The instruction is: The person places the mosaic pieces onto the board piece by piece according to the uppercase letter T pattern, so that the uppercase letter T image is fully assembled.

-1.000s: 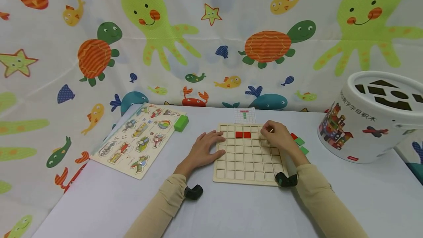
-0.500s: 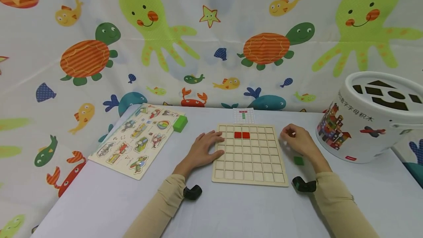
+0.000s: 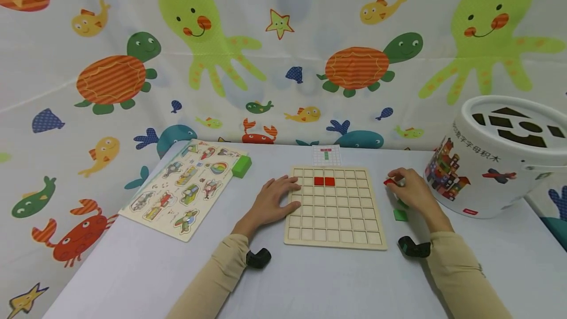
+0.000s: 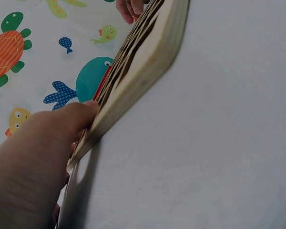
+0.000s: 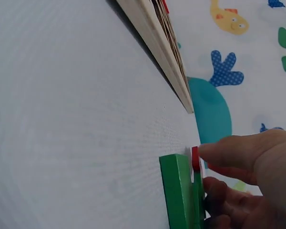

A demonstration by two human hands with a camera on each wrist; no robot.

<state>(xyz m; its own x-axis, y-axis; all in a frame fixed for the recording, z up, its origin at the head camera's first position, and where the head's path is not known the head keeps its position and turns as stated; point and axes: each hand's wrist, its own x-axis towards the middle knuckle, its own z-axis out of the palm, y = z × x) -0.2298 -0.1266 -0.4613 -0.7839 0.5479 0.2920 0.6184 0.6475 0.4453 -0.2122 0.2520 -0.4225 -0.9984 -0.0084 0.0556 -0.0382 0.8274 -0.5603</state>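
"Largest item?"
"Grid board (image 3: 335, 210) on the bench (image 3: 335, 282); your left hand (image 3: 271, 202), fingers loosely spread, touches its left edge."
"Next?"
"Your right hand (image 3: 412, 192), fingers bent, right of the board."
"Blocks?"
"Green block (image 5: 175, 188), its side shown only at your right wrist; red block (image 5: 196, 158) at your right fingertips, pinch unclear."

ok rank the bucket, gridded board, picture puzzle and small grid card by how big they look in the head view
1. Bucket
2. Gridded board and picture puzzle: too alike to rank
3. Small grid card
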